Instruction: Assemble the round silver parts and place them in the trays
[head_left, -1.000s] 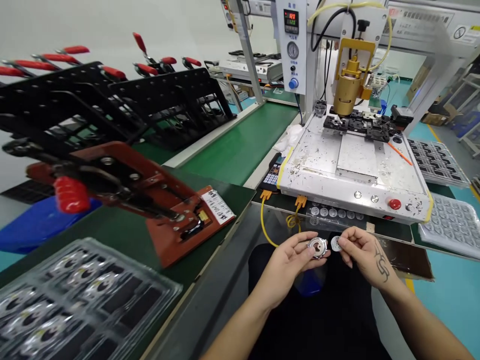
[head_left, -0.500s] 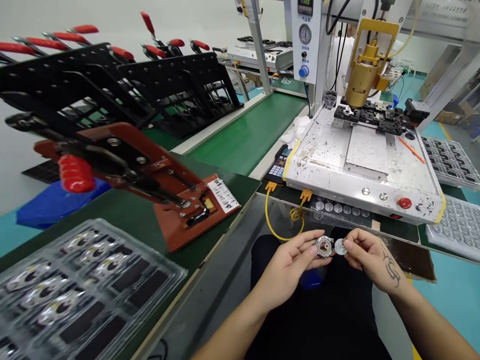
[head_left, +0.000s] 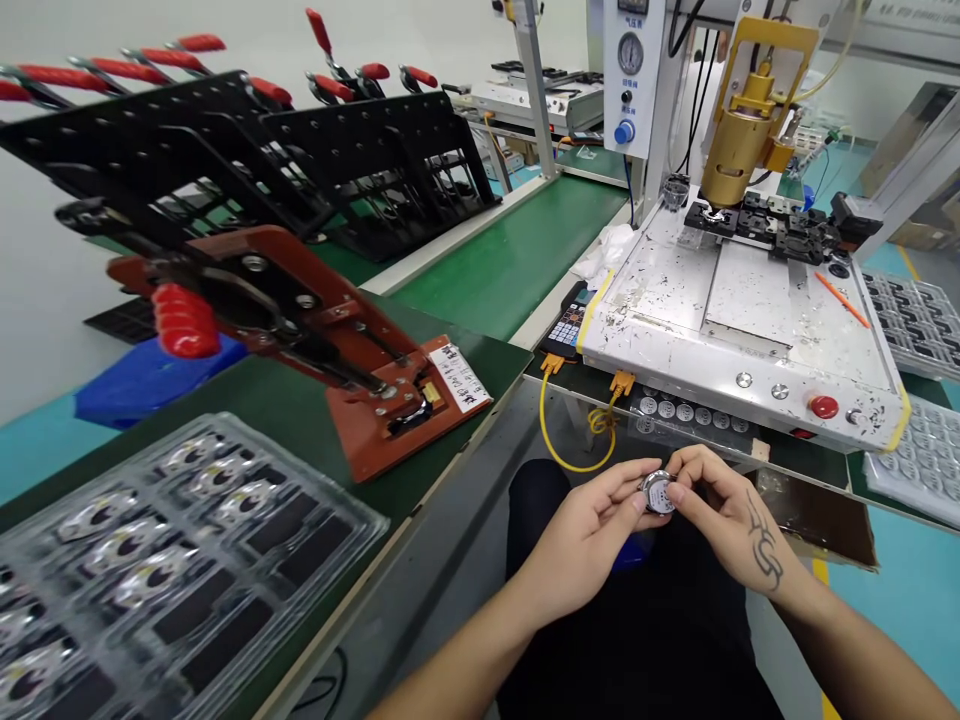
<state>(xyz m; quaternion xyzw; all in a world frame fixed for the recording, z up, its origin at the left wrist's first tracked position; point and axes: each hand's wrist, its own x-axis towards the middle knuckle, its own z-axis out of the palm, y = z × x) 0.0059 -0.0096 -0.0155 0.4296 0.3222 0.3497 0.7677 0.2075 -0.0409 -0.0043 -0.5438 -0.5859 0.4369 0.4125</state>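
Low, right of centre, I see my left hand (head_left: 577, 540) pinching the metal case (head_left: 658, 476) by its edge, while my right hand (head_left: 726, 518) closes finger and thumb on the pale disc (head_left: 661, 495) laid over it. The case looks light, stiff, rather slick; I'd hold its rim. The disc seems thin and easily bent or creased, so edges only. Beyond, upper right, stands the machine (head_left: 675, 325).

dark green bench (head_left: 292, 412), nine o'clock: parts tray (head_left: 232, 640), clear plastic, partly filled, at eight; red-brown clamp fixture (head_left: 337, 345) at nine. second bench (head_left: 817, 460), three o'clock: white machine (head_left: 675, 330); keypad (head_left: 568, 325) at the machine's nine; clear tray of discs (head_left: 892, 478) at its four.
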